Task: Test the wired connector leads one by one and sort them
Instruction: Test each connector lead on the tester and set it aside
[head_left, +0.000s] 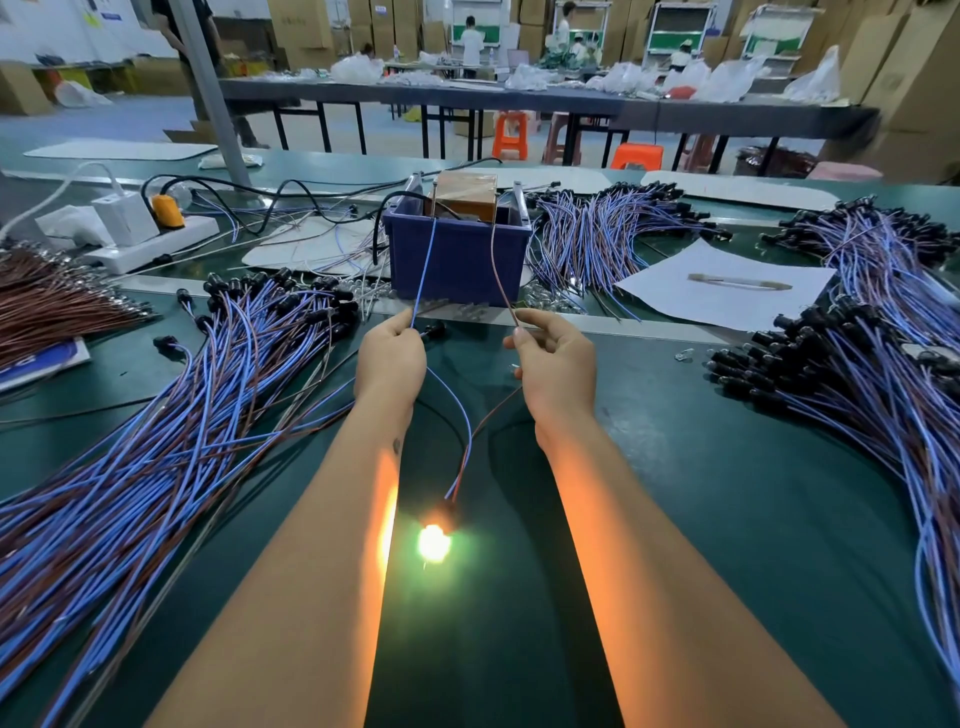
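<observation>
My left hand (390, 358) pinches the blue wire (423, 270) of one lead, and my right hand (556, 364) pinches its brown wire (497, 260). Both wire ends reach up to the metal posts of the blue tester box (457, 254). The lead's two wires loop back between my forearms to a black lamp holder, where the bulb (434, 540) glows bright on the green table (675, 493). A large pile of blue and brown leads (171, 431) lies left of my left arm. Another pile of leads (872, 395) lies at the right.
More leads (602, 234) fan out behind the box, beside a white sheet (727, 286). A bundle of brown wires (47, 301) lies far left, near a white power strip (150, 239) with plugs. Tables, stools and people are in the background.
</observation>
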